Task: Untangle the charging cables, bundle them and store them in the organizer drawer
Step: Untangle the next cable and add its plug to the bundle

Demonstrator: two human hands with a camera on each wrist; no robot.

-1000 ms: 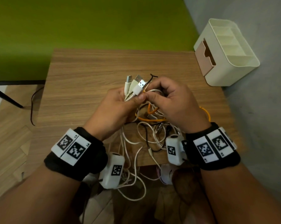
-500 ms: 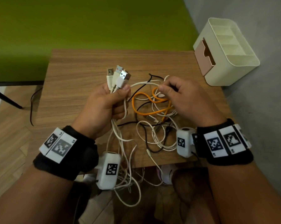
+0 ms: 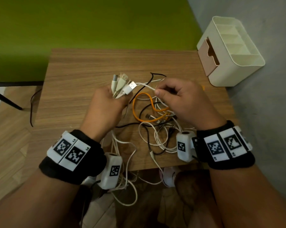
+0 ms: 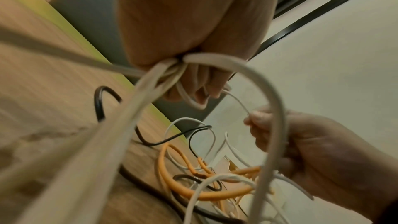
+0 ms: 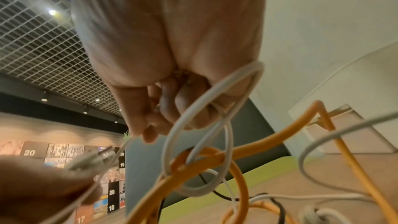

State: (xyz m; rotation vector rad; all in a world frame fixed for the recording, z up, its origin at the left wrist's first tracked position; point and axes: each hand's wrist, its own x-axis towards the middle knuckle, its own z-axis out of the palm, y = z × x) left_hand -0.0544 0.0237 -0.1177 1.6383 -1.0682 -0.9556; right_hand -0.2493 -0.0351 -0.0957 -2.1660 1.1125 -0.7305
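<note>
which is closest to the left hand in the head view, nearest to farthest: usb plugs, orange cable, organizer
1. usb plugs: gripped in the left hand, sticking up.
2. orange cable: on the table just right of it.
3. organizer: off the table's far right corner.

Readable text only in my right wrist view: photo panels on far wall [image 5: 64,152] carry white numbers. "20" on dark panel [image 5: 29,152] at left; "20" [image 5: 122,154] and "19" [image 5: 122,164] on narrow strip behind white cable; lower, "20" [image 5: 111,192] on black panel, "18" [image 5: 111,208] beneath it, "17" [image 5: 81,219] on orange panel (partly cut off). Square black-and-white marker codes on my wristbands [image 3: 69,149], no legible letters.
</note>
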